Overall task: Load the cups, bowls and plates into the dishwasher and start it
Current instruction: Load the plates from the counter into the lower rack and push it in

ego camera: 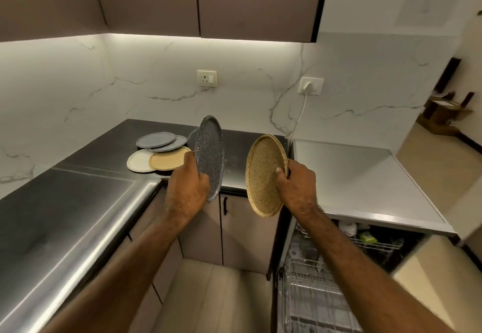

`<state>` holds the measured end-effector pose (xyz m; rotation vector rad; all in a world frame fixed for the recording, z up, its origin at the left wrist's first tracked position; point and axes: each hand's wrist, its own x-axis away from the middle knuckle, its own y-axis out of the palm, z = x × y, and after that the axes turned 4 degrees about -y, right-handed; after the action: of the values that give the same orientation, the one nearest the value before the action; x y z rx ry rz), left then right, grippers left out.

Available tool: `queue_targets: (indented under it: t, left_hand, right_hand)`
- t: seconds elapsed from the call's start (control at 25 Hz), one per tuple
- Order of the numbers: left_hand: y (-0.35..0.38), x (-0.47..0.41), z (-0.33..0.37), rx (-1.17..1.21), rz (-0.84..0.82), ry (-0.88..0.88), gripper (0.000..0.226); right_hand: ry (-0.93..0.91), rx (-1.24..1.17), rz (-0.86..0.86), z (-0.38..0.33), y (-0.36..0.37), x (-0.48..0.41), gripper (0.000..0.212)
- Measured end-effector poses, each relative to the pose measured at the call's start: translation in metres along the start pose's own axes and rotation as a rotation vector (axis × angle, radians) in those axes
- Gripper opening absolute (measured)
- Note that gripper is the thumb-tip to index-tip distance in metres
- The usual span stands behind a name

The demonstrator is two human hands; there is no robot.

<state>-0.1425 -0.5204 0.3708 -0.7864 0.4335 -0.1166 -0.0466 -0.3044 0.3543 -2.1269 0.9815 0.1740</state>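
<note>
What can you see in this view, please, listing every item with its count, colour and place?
Dark plate: 1, speckled grey, held upright, centre.
Tan plate: 1, speckled, held tilted, right of it.
Counter: 1, black, corner.
Counter plates: 4, two grey, one cream, one tan, overlapping at the back.
Dishwasher: 1, open, pale racks showing, lower right.
Sockets: 2, white, wall; one with a plug.
Left hand: grips Dark plate.
Right hand: grips Tan plate.

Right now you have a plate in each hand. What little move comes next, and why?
Probably lower the tan plate in the right hand into the pulled-out lower rack. That rack sits open below that arm, and the plate is already held on edge. The grey plate in the left hand can follow.
</note>
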Motion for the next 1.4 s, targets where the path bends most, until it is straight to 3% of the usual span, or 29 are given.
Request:
queue_targets:
  t: [0.36, 0.72, 0.84, 1.0, 1.4]
  left_hand:
    - [0.111, 0.068, 0.119, -0.011, -0.128, 0.082, 0.031]
    - [0.271, 0.155, 0.237, 0.024, -0.306, 0.016, 0.021]
    - [0.318, 0.188, 0.248, 0.039, -0.375, -0.003, 0.014]
    - [0.375, 0.219, 0.234, 0.017, -0.445, -0.057, 0.021]
    - [0.564, 0.300, 0.124, 0.063, -0.560, -0.154, 0.013]
  right_hand:
    - [0.089, 0.113, 0.050, 0.133, -0.134, 0.018, 0.029]
    - [0.219, 0.178, 0.010, 0.337, -0.265, 0.042, 0.026]
    - [0.299, 0.132, -0.007, 0.392, -0.270, 0.068, 0.021]
    - [0.397, 0.142, -0.043, 0.454, -0.254, 0.111, 0.020]
    - [0.661, 0.236, 0.060, 0.647, -0.151, 0.215, 0.030]
